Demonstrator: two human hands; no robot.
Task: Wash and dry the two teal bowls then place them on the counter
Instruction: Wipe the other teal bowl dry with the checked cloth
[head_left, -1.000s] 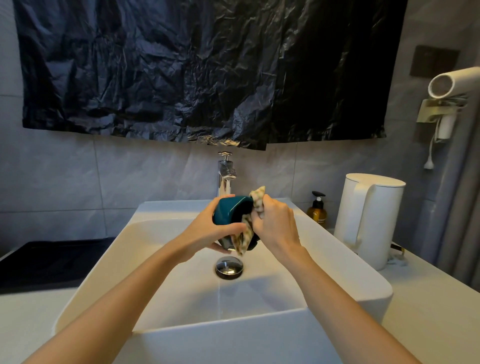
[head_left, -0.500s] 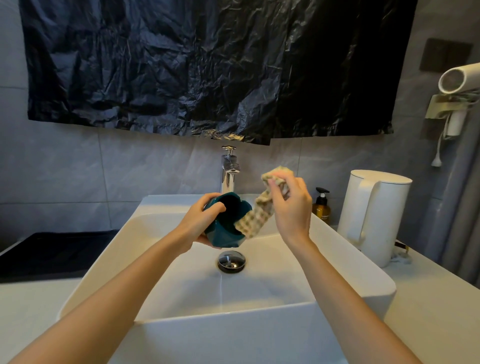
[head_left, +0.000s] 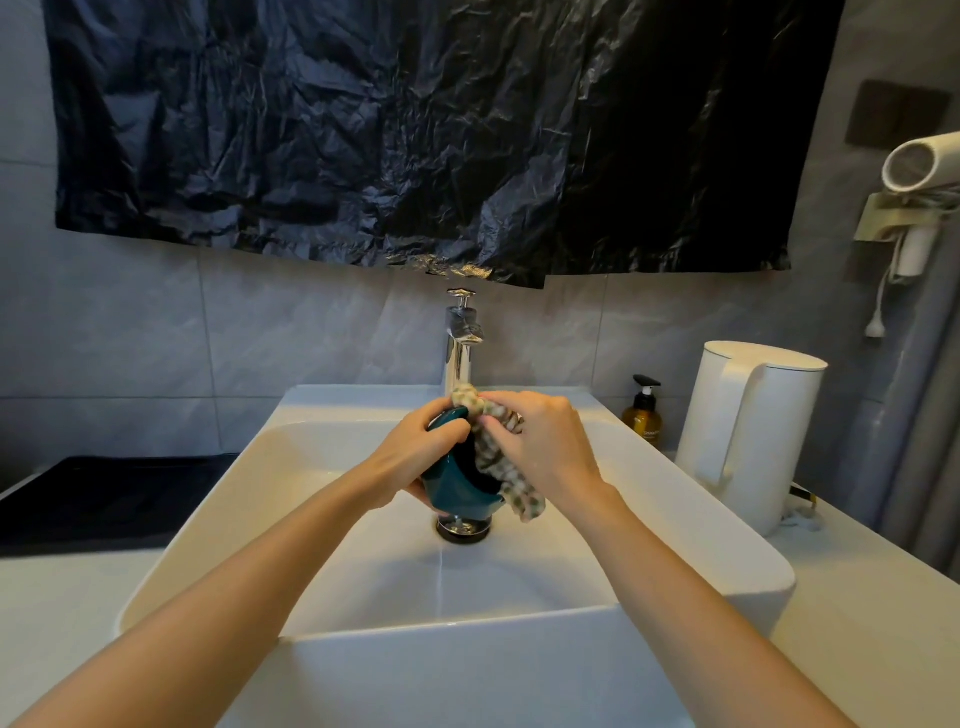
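Left hand (head_left: 415, 457) wrapped around the teal bowl (head_left: 457, 493), fingers over its far rim, bowl tipped on its side with the opening facing right. Right hand (head_left: 545, 447) pinching a checked cloth (head_left: 498, 467), fingers closed on it, cloth pressed into the bowl's opening; loose end hangs below the right wrist. Both held mid-air over the centre of the basin, directly above the drain. Only one teal bowl in view.

Rest, big to small: black plastic sheet (head_left: 415, 130) taped across the far wall above the tap. White sink (head_left: 363, 649) fills the near centre. White counter (head_left: 883, 649) on both sides. Dark surface (head_left: 104, 493) far left. White kettle (head_left: 748, 431) on the counter right of the sink, handle facing near. White hair dryer (head_left: 919, 161) in a wall holder far right. Chrome tap (head_left: 460, 338) behind the hands. Amber pump bottle (head_left: 643, 415) between sink and kettle. Chrome drain plug (head_left: 462, 527) just below the bowl.
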